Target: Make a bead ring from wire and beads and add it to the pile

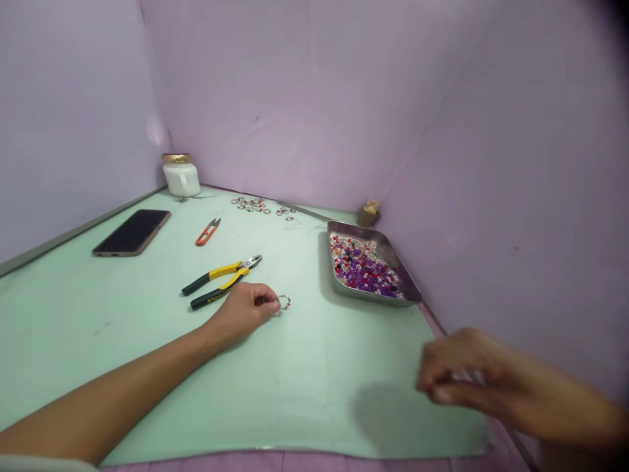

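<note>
My left hand [244, 309] rests on the green table mat [147, 341], its fingers pinched on a small beaded ring [284, 302]. Yellow-handled pliers [222, 278] lie just behind that hand. My right hand [455, 377] hovers above the mat's right edge, blurred, with its fingers curled together; what they hold, if anything, I cannot make out. A metal tray [388, 252] filled with red, purple and white beads stands at the right, beyond the beaded ring.
A dark phone [132, 232] lies at the left, small orange thread snips [208, 232] beside it. A white jar with a gold lid [181, 175] stands in the back corner. Several finished bead rings [255, 204] lie along the back wall. A small brown object [369, 213] sits behind the tray.
</note>
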